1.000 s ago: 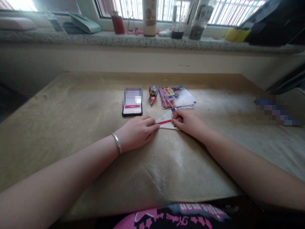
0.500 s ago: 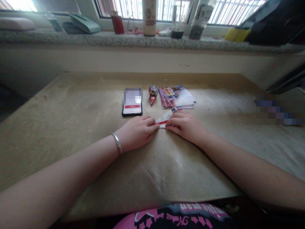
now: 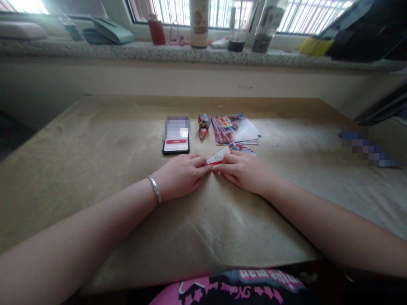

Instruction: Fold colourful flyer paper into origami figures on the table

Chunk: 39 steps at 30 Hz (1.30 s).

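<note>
Paper sheet (image 3: 216, 159) pinched by left hand (image 3: 182, 176), right hand (image 3: 246, 171); phone (image 3: 176, 143), leaflets (image 3: 235, 129) just behind.

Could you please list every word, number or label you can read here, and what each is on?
None reads clearly.
Stack of flyers: yellow tag with red digits, too blurred.
Phone: screen pixelated, red button text too small.
Shirt: pink lettering, upside down and blurred.
Folded paper: print too small.
</note>
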Tool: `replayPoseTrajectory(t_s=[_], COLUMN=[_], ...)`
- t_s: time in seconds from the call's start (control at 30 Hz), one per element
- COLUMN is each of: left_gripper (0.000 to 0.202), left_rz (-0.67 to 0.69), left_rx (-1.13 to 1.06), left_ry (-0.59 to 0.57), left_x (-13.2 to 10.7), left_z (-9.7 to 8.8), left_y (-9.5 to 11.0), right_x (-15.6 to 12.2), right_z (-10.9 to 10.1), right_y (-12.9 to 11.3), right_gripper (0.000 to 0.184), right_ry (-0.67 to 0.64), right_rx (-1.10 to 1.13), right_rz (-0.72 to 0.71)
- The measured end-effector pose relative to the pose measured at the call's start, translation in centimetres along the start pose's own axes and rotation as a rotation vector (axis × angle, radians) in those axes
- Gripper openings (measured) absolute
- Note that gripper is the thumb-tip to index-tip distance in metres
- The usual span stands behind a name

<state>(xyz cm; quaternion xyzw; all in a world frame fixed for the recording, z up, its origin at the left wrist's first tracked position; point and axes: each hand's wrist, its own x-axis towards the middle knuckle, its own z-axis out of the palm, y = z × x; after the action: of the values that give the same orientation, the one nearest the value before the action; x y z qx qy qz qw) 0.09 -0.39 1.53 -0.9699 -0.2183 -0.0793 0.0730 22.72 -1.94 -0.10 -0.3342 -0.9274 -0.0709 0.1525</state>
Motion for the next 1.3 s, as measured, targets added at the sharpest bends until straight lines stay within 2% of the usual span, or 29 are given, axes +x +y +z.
replayPoseTrajectory(t_s=[0.23, 0.8, 1.07, 1.3], left_gripper=[0.037, 0.031, 0.031, 0.03], left_rz=[0.03, 0.053, 0.115, 0.096], left_rx=[-0.024, -0.038, -0.006, -0.011], left_ry=[0.016, -0.005, -0.023, 0.007], left_x=[-0.2, -0.2, -0.2, -0.2], left_z=[-0.1, -0.1, -0.2, -0.3], left_y=[-0.3, -0.5, -0.6, -0.5], right_x=[0.3, -0.4, -0.5, -0.5], right_z=[-0.7, -1.3, -1.4, -1.4], right_y=[-0.1, 0.3, 0.8, 1.3], right_gripper=[0.025, 0.023, 0.023, 0.022], right_ry=[-0.082, -0.1, -0.066, -0.072], right_rx=[-0.048, -0.065, -0.186, -0.099], right_rz=[0.009, 0.006, -0.083, -0.085])
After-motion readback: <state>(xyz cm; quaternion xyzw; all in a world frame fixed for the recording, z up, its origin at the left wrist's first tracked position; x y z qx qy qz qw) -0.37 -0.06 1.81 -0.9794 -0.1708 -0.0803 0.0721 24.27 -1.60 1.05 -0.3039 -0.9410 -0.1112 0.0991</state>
